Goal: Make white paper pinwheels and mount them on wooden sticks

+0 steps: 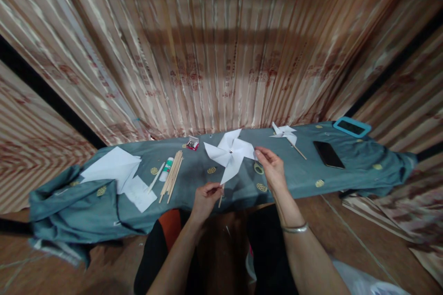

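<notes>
A white paper pinwheel (232, 159) with a pin at its centre is held up over the middle of the cloth-covered table. My left hand (205, 200) is closed at its lower side, by the tip of a blade and the wooden stick (220, 198). Whether the fingers grip the blade, the stick or both, I cannot tell. My right hand (273, 166) pinches the edge of the right blade between thumb and fingers. Behind that hand, a roll of tape (258, 168) lies partly hidden. Another finished white pinwheel (285, 132) on a stick rests farther back to the right.
On the left lie white paper sheets (112, 166), a white pen-like tool (156, 177), a glue stick (167, 169) and several wooden sticks (172, 177). A small red-and-clear packet (193, 143) sits behind. To the right are a black phone (328, 154) and a blue-framed device (352, 126). Curtains hang behind the table (301, 179).
</notes>
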### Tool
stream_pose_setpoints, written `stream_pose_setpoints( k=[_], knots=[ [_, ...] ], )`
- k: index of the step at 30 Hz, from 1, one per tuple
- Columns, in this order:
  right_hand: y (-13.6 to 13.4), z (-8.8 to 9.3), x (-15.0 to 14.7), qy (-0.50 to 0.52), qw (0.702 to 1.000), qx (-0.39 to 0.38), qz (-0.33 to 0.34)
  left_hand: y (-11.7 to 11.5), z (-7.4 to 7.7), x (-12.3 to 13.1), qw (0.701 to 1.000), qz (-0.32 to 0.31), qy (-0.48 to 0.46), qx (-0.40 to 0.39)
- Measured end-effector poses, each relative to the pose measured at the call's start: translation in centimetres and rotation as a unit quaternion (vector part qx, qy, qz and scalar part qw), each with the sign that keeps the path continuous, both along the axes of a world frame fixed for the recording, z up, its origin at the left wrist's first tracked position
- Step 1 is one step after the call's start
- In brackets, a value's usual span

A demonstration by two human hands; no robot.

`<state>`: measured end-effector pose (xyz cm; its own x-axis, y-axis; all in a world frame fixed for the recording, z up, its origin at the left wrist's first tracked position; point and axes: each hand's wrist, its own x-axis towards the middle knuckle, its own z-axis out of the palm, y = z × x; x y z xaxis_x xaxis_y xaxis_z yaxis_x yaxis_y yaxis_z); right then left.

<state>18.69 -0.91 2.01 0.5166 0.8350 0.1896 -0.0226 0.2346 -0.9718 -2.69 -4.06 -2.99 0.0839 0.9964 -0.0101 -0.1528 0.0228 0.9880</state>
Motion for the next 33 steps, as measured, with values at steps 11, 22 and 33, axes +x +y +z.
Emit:
stream_pose_setpoints(
  k=[11,22,33],
  knots=[
    [-0.2,-0.3,-0.5,0.028,0.998,-0.041,0.048,0.1,0.2,-0.3,1.0,0.013,0.023,0.011],
    [-1.4,-0.7,-2.3,0.013,0.992,-0.065,0.111,0.3,0.2,-0.5,0.998,0.049,0.037,0.024],
    [-2.1,-0.7,-3.3,0.012,0.981,-0.086,0.172,0.5,-0.1,-0.2,0.997,0.066,0.016,0.02]
  ],
)
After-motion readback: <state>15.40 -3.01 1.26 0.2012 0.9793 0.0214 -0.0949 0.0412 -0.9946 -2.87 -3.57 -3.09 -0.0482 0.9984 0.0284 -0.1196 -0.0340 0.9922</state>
